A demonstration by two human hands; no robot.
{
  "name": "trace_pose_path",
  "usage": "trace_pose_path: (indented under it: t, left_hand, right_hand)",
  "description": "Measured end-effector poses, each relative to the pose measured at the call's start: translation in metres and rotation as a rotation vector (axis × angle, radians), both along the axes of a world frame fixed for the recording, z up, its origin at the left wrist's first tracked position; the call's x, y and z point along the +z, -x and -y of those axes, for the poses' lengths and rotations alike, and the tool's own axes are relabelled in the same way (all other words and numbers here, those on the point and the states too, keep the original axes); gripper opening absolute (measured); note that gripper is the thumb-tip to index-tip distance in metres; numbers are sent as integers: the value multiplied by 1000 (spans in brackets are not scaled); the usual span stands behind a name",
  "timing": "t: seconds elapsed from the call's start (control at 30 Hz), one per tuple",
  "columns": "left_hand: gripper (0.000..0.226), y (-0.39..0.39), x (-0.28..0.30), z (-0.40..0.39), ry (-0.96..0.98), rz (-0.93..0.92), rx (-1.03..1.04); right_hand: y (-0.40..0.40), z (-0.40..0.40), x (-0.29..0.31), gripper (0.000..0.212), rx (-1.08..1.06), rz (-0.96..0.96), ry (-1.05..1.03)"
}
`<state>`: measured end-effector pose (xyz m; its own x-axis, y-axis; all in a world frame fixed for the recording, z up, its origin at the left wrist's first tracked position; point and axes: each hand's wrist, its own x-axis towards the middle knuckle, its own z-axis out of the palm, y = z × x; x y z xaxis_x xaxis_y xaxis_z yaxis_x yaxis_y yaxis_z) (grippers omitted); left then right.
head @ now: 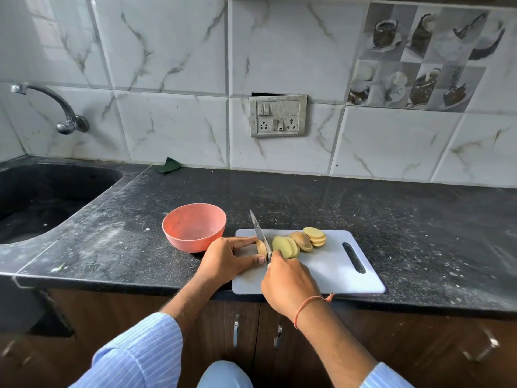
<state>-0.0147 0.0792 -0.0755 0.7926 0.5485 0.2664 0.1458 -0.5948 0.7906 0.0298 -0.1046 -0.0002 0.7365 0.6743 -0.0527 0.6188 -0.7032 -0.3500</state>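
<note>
A white cutting board [330, 264] lies at the counter's front edge. My left hand [226, 256] pinches the last end piece of a potato [261, 247] between fingers and thumb on the board's left side. My right hand [288, 284] grips the handle of a knife [260, 233]. Its blade stands in the potato just right of my left fingers, tip pointing away from me. Several cut potato slices [302, 242] lie overlapping in a row to the right of the blade.
An empty pink bowl [194, 226] stands just left of the board, behind my left hand. A dark sink [42, 197] with a tap [64, 116] is at the far left. A green scrub pad [169, 166] lies by the tiled wall. A socket panel [277, 115] is on the wall.
</note>
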Motion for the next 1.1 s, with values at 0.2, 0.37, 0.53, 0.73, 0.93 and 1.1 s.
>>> trace_pose_path:
  t: [0.2,0.37,0.53,0.73,0.93,1.1]
  left_hand:
    - [57,0,-2,1,12,22,5]
    - [57,1,0,2,-10,0,8]
    - [61,1,5,4,-23,-20,13]
    - [58,2,7,7,-35,-19,44]
    - [56,3,8,8,-29,-12,33]
    - [51,2,7,7,-42,-8,38]
  right_hand:
    - [0,3,-7,51,15,25,62]
    - [-1,27,-12,44,36,98,30]
    - [-21,35,-7,24,-51,-112,-65]
    - [-27,38,-2,23,-65,-133,-183]
    - [-15,35,5,27,-10,-75,-178]
    - [-8,31,5,23,16,-51,-158]
